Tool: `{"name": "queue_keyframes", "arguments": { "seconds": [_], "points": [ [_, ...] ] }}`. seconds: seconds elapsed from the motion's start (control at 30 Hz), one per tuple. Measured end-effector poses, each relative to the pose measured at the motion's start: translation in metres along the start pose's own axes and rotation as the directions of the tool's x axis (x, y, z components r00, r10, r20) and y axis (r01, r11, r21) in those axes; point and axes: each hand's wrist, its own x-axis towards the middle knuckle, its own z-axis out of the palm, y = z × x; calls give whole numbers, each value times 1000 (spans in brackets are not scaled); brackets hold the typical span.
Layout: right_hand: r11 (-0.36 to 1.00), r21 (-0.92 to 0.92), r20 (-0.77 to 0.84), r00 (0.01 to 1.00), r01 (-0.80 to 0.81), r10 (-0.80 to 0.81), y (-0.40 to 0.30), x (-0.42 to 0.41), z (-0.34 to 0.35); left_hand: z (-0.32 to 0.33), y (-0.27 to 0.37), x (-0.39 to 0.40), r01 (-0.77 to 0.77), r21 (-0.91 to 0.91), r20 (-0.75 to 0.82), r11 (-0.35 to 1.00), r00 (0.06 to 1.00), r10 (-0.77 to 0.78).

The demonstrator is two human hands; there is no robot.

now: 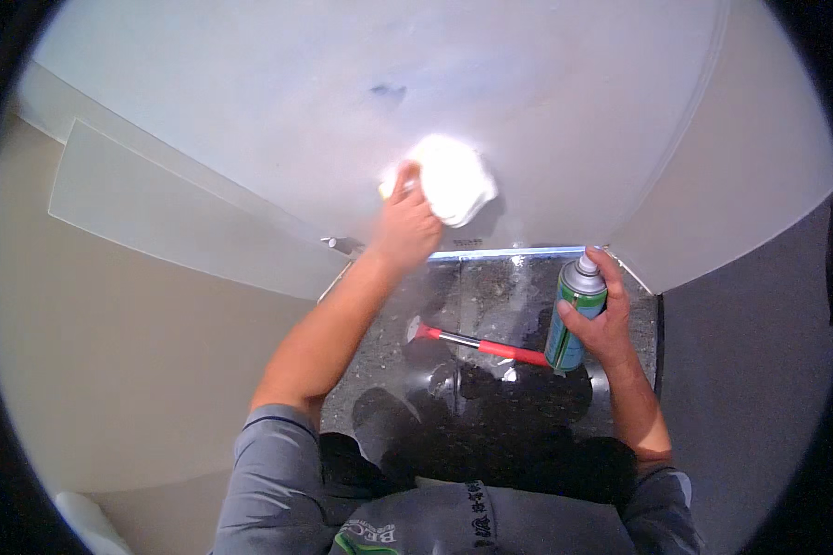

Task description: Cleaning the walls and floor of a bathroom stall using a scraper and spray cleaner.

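Observation:
My left hand [414, 216] holds a bunched white cloth [456, 182] against the pale upright panel [541, 132]. The cloth is overexposed, so its folds barely show. My right hand [604, 309] grips a green and blue aerosol can [575, 316] with a silver shoulder, a finger on its white nozzle [587, 263]. The can stands upright or nearly so, above the wet dark floor. Behind it, on the floor, lies a red-handled tool [500, 348] with a silver section and a pale round head; its right end passes behind the can. A dark smudge [390, 91] marks the panel above the cloth.
Pale side walls flank the floor at left [201, 222] and right [722, 173]. A bright metal strip [514, 252] runs along the panel's foot. A small metal fitting [340, 244] sticks out near the left corner. Dark grey flooring [743, 368] spreads at the right.

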Motion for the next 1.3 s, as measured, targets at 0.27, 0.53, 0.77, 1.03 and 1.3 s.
{"name": "queue_keyframes", "arguments": {
  "seconds": [0.27,0.53,0.77,1.03,1.3],
  "points": [
    [998,-35,78,996,55,-52,1,-2,1,-14,-35,-6,-208,-78,-66,975,977,203],
    [1000,14,97,995,21,-23,-1,1,16,-22,-3,41,-242,19,-5,970,970,242],
    [999,44,83,997,-13,10,9,-4,15,-26,-45,-11,-197,-19,167,980,966,198],
    [997,69,140,989,30,-39,1,-2,23,-30,-25,14,-263,18,164,965,953,256],
    [997,30,114,991,-71,67,1,-2,27,-38,-18,32,-357,70,399,931,866,302]
  ]
}}
